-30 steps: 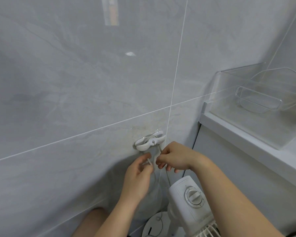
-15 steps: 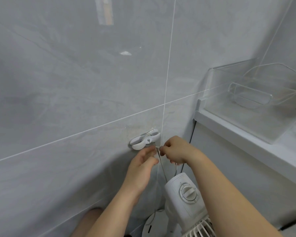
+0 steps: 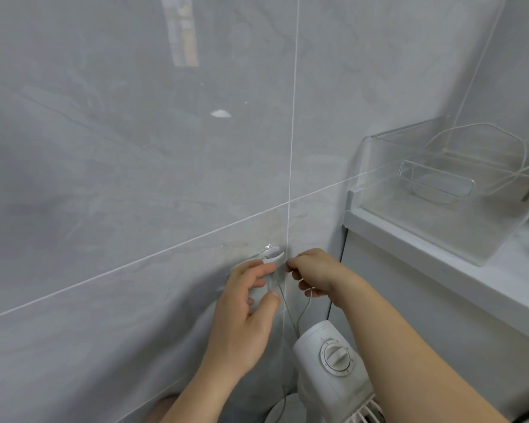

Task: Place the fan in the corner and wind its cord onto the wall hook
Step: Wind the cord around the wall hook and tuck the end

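Grey marble-look tiles [image 3: 135, 178] with pale grout lines fill most of the view, and low on this wall a small white wall hook [image 3: 274, 255] is fixed just left of a vertical grout line. A thin white cord [image 3: 303, 309] is seen hanging from the hook area down to the white fan [image 3: 330, 370], which stands at the foot of the wall, right beside a grey cabinet front [image 3: 440, 300], in the corner formed by the two. The fan's round control knob [image 3: 336, 355] is turned up toward the camera, and part of its grille is cut off by the lower edge. The left hand [image 3: 248, 303] is held against the hook, its fingers loosely curved around it and the thumb raised below; whether the cord is actually gripped by this hand cannot be told. The right hand [image 3: 315, 274] is curled just right of the hook, and the cord is pinched between its fingertips. On the white ledge [image 3: 440, 257] above the cabinet, well apart from the hands, a clear plastic bin [image 3: 434, 209] is placed.
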The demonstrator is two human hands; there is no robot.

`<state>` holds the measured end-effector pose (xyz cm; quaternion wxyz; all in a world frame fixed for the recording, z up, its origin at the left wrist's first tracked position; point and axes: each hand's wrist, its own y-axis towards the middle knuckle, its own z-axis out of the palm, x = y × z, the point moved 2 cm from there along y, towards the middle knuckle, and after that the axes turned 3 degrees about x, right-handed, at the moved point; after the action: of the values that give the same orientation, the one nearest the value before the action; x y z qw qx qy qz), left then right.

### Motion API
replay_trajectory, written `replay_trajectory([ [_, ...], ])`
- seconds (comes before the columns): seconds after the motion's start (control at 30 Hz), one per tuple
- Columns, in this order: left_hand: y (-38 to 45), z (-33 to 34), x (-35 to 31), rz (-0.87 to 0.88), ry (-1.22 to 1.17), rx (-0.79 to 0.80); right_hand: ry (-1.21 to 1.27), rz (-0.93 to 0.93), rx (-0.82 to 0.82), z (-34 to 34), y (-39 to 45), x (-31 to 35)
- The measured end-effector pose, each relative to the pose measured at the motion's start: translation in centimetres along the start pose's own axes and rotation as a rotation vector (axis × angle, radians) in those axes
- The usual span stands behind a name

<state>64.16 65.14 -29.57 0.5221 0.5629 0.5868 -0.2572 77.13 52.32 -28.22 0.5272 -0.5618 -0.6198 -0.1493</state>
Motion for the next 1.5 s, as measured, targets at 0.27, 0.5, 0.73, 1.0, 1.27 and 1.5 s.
replay_trajectory([
  [0.27, 0.8, 0.3, 0.8, 0.024, 0.099, -0.05, 0.11, -0.109, -0.008, -0.3, 0.1, 0.4],
  [0.5, 0.3, 0.2, 0.9, 0.064, 0.058, -0.041, -0.09, -0.283, -0.173, 0.1, 0.7, 0.7],
  [0.73, 0.2, -0.3, 0.5, 0.063, 0.07, -0.017, -0.133, -0.308, -0.217, 0.1, 0.6, 1.2],
  [1.0, 0.2, -0.4, 0.6, 0.059, 0.091, 0.004, -0.267, -0.358, -0.355, 0.2, 0.5, 1.8],
  [1.27, 0.1, -0.8, 0.1, 0.078, 0.128, 0.006, -0.042, -0.347, -0.393, -0.1, -0.6, 2.4],
  [1.5, 0.0, -0.5, -0.5, 0.088, 0.021, -0.033, 0.395, -0.387, -0.062, -0.3, -2.4, 3.3],
])
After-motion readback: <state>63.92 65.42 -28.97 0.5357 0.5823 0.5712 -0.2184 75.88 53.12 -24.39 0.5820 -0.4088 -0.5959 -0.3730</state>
